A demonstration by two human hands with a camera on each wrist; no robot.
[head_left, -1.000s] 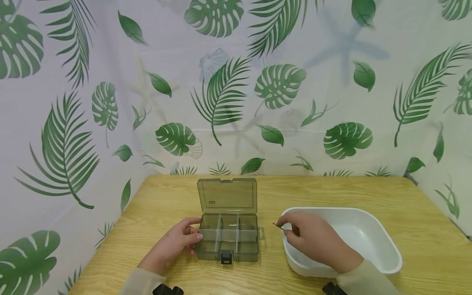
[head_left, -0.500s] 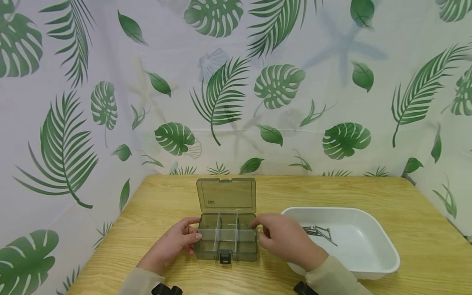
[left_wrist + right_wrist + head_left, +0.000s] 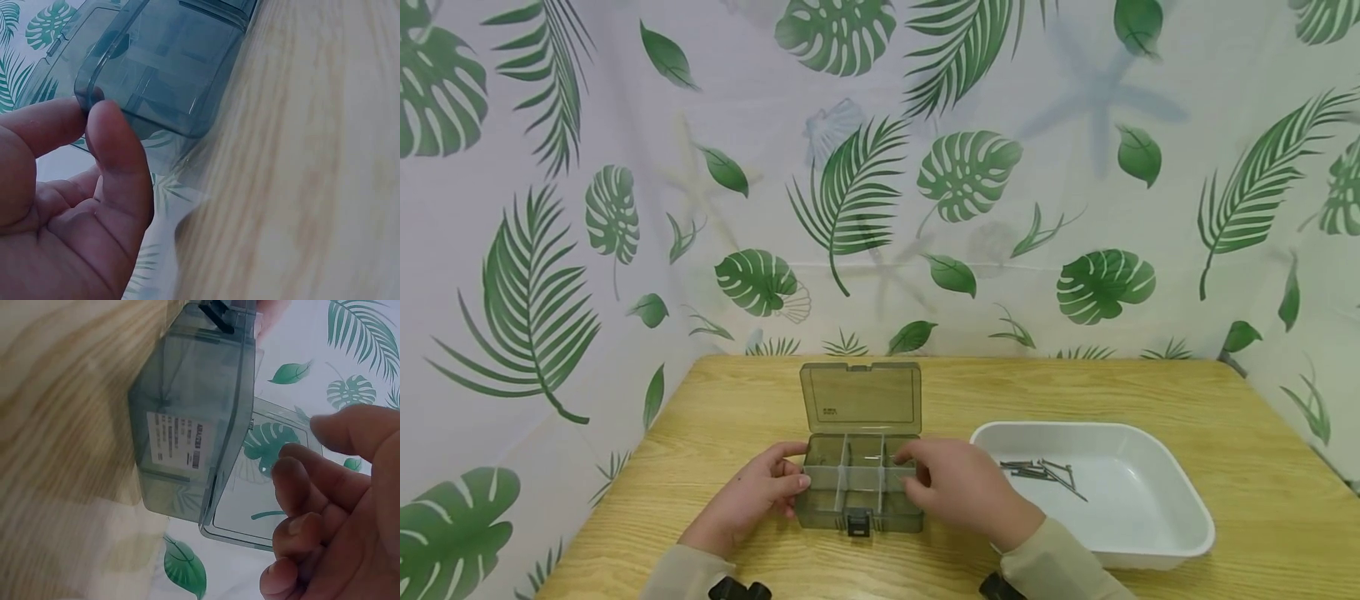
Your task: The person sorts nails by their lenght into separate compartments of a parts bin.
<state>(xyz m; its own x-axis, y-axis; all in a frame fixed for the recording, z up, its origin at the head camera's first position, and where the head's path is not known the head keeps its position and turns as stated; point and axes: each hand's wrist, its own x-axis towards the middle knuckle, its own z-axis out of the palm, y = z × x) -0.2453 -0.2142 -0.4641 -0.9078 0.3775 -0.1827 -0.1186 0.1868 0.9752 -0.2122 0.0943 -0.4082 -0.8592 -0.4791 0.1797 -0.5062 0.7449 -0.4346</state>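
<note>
A smoky, see-through compartment box (image 3: 859,521) stands on the table with its lid (image 3: 863,398) raised at the back. Its left wall is pinched by my left hand (image 3: 760,492); in the left wrist view the thumb and a finger meet at the rim. Over the right-hand compartments is my right hand (image 3: 966,487), fingers bent, thumb and forefinger apart. No nail shows between them in the right wrist view. To the right, several dark nails (image 3: 1047,472) lie in a white tray (image 3: 1131,546). What the compartments hold is hard to make out.
The wooden table (image 3: 760,392) meets a leaf-patterned cloth (image 3: 880,208) at its back edge. A clasp (image 3: 859,522) sits at the box's front. A printed label (image 3: 178,440) is on the box's outside in the right wrist view.
My right hand has moved left from the tray to above the box's right compartments. The nail it pinched a second ago is no longer visible in it. My left hand stays on the box.
</note>
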